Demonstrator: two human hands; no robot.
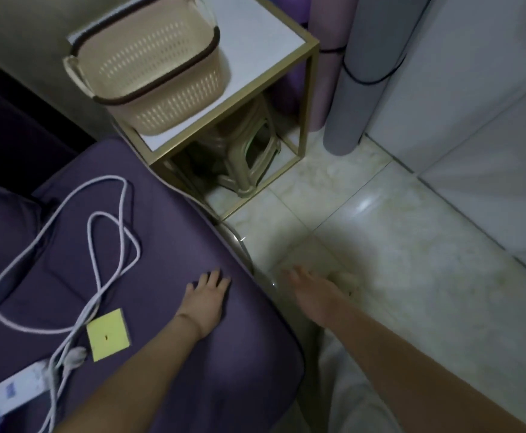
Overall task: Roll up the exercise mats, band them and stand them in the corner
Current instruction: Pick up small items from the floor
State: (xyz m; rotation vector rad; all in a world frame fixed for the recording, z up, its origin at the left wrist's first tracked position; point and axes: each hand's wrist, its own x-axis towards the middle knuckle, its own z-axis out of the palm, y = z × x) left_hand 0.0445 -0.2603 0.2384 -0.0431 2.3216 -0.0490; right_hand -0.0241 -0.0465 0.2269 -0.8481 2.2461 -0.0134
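1. White looped power cable [68,245] and yellow square card [108,334]: both lie on the purple fabric cushion [161,239], to the left of the left hand.
2. Left hand [207,296]: palm down on the cushion near its edge, fingers straight and relaxed, grasping nothing.
3. Beige perforated plastic basket [152,73]: well beyond the left hand, standing on the white-topped, gold-framed side table [271,29]. A beige plastic stool [249,164] sits beneath the table.
4. Right hand [314,292]: just right of the cushion edge, over the pale tiled floor [411,260]. Its fingers are extended and it holds nothing. It is blurred, so contact with the floor cannot be told.
5. Pink rolled exercise mat [324,89] and grey rolled exercise mat [358,89]: upright and side by side, well beyond the right hand, in the corner between table and white wall [474,89]. A thin black band [371,80] girdles the grey one.
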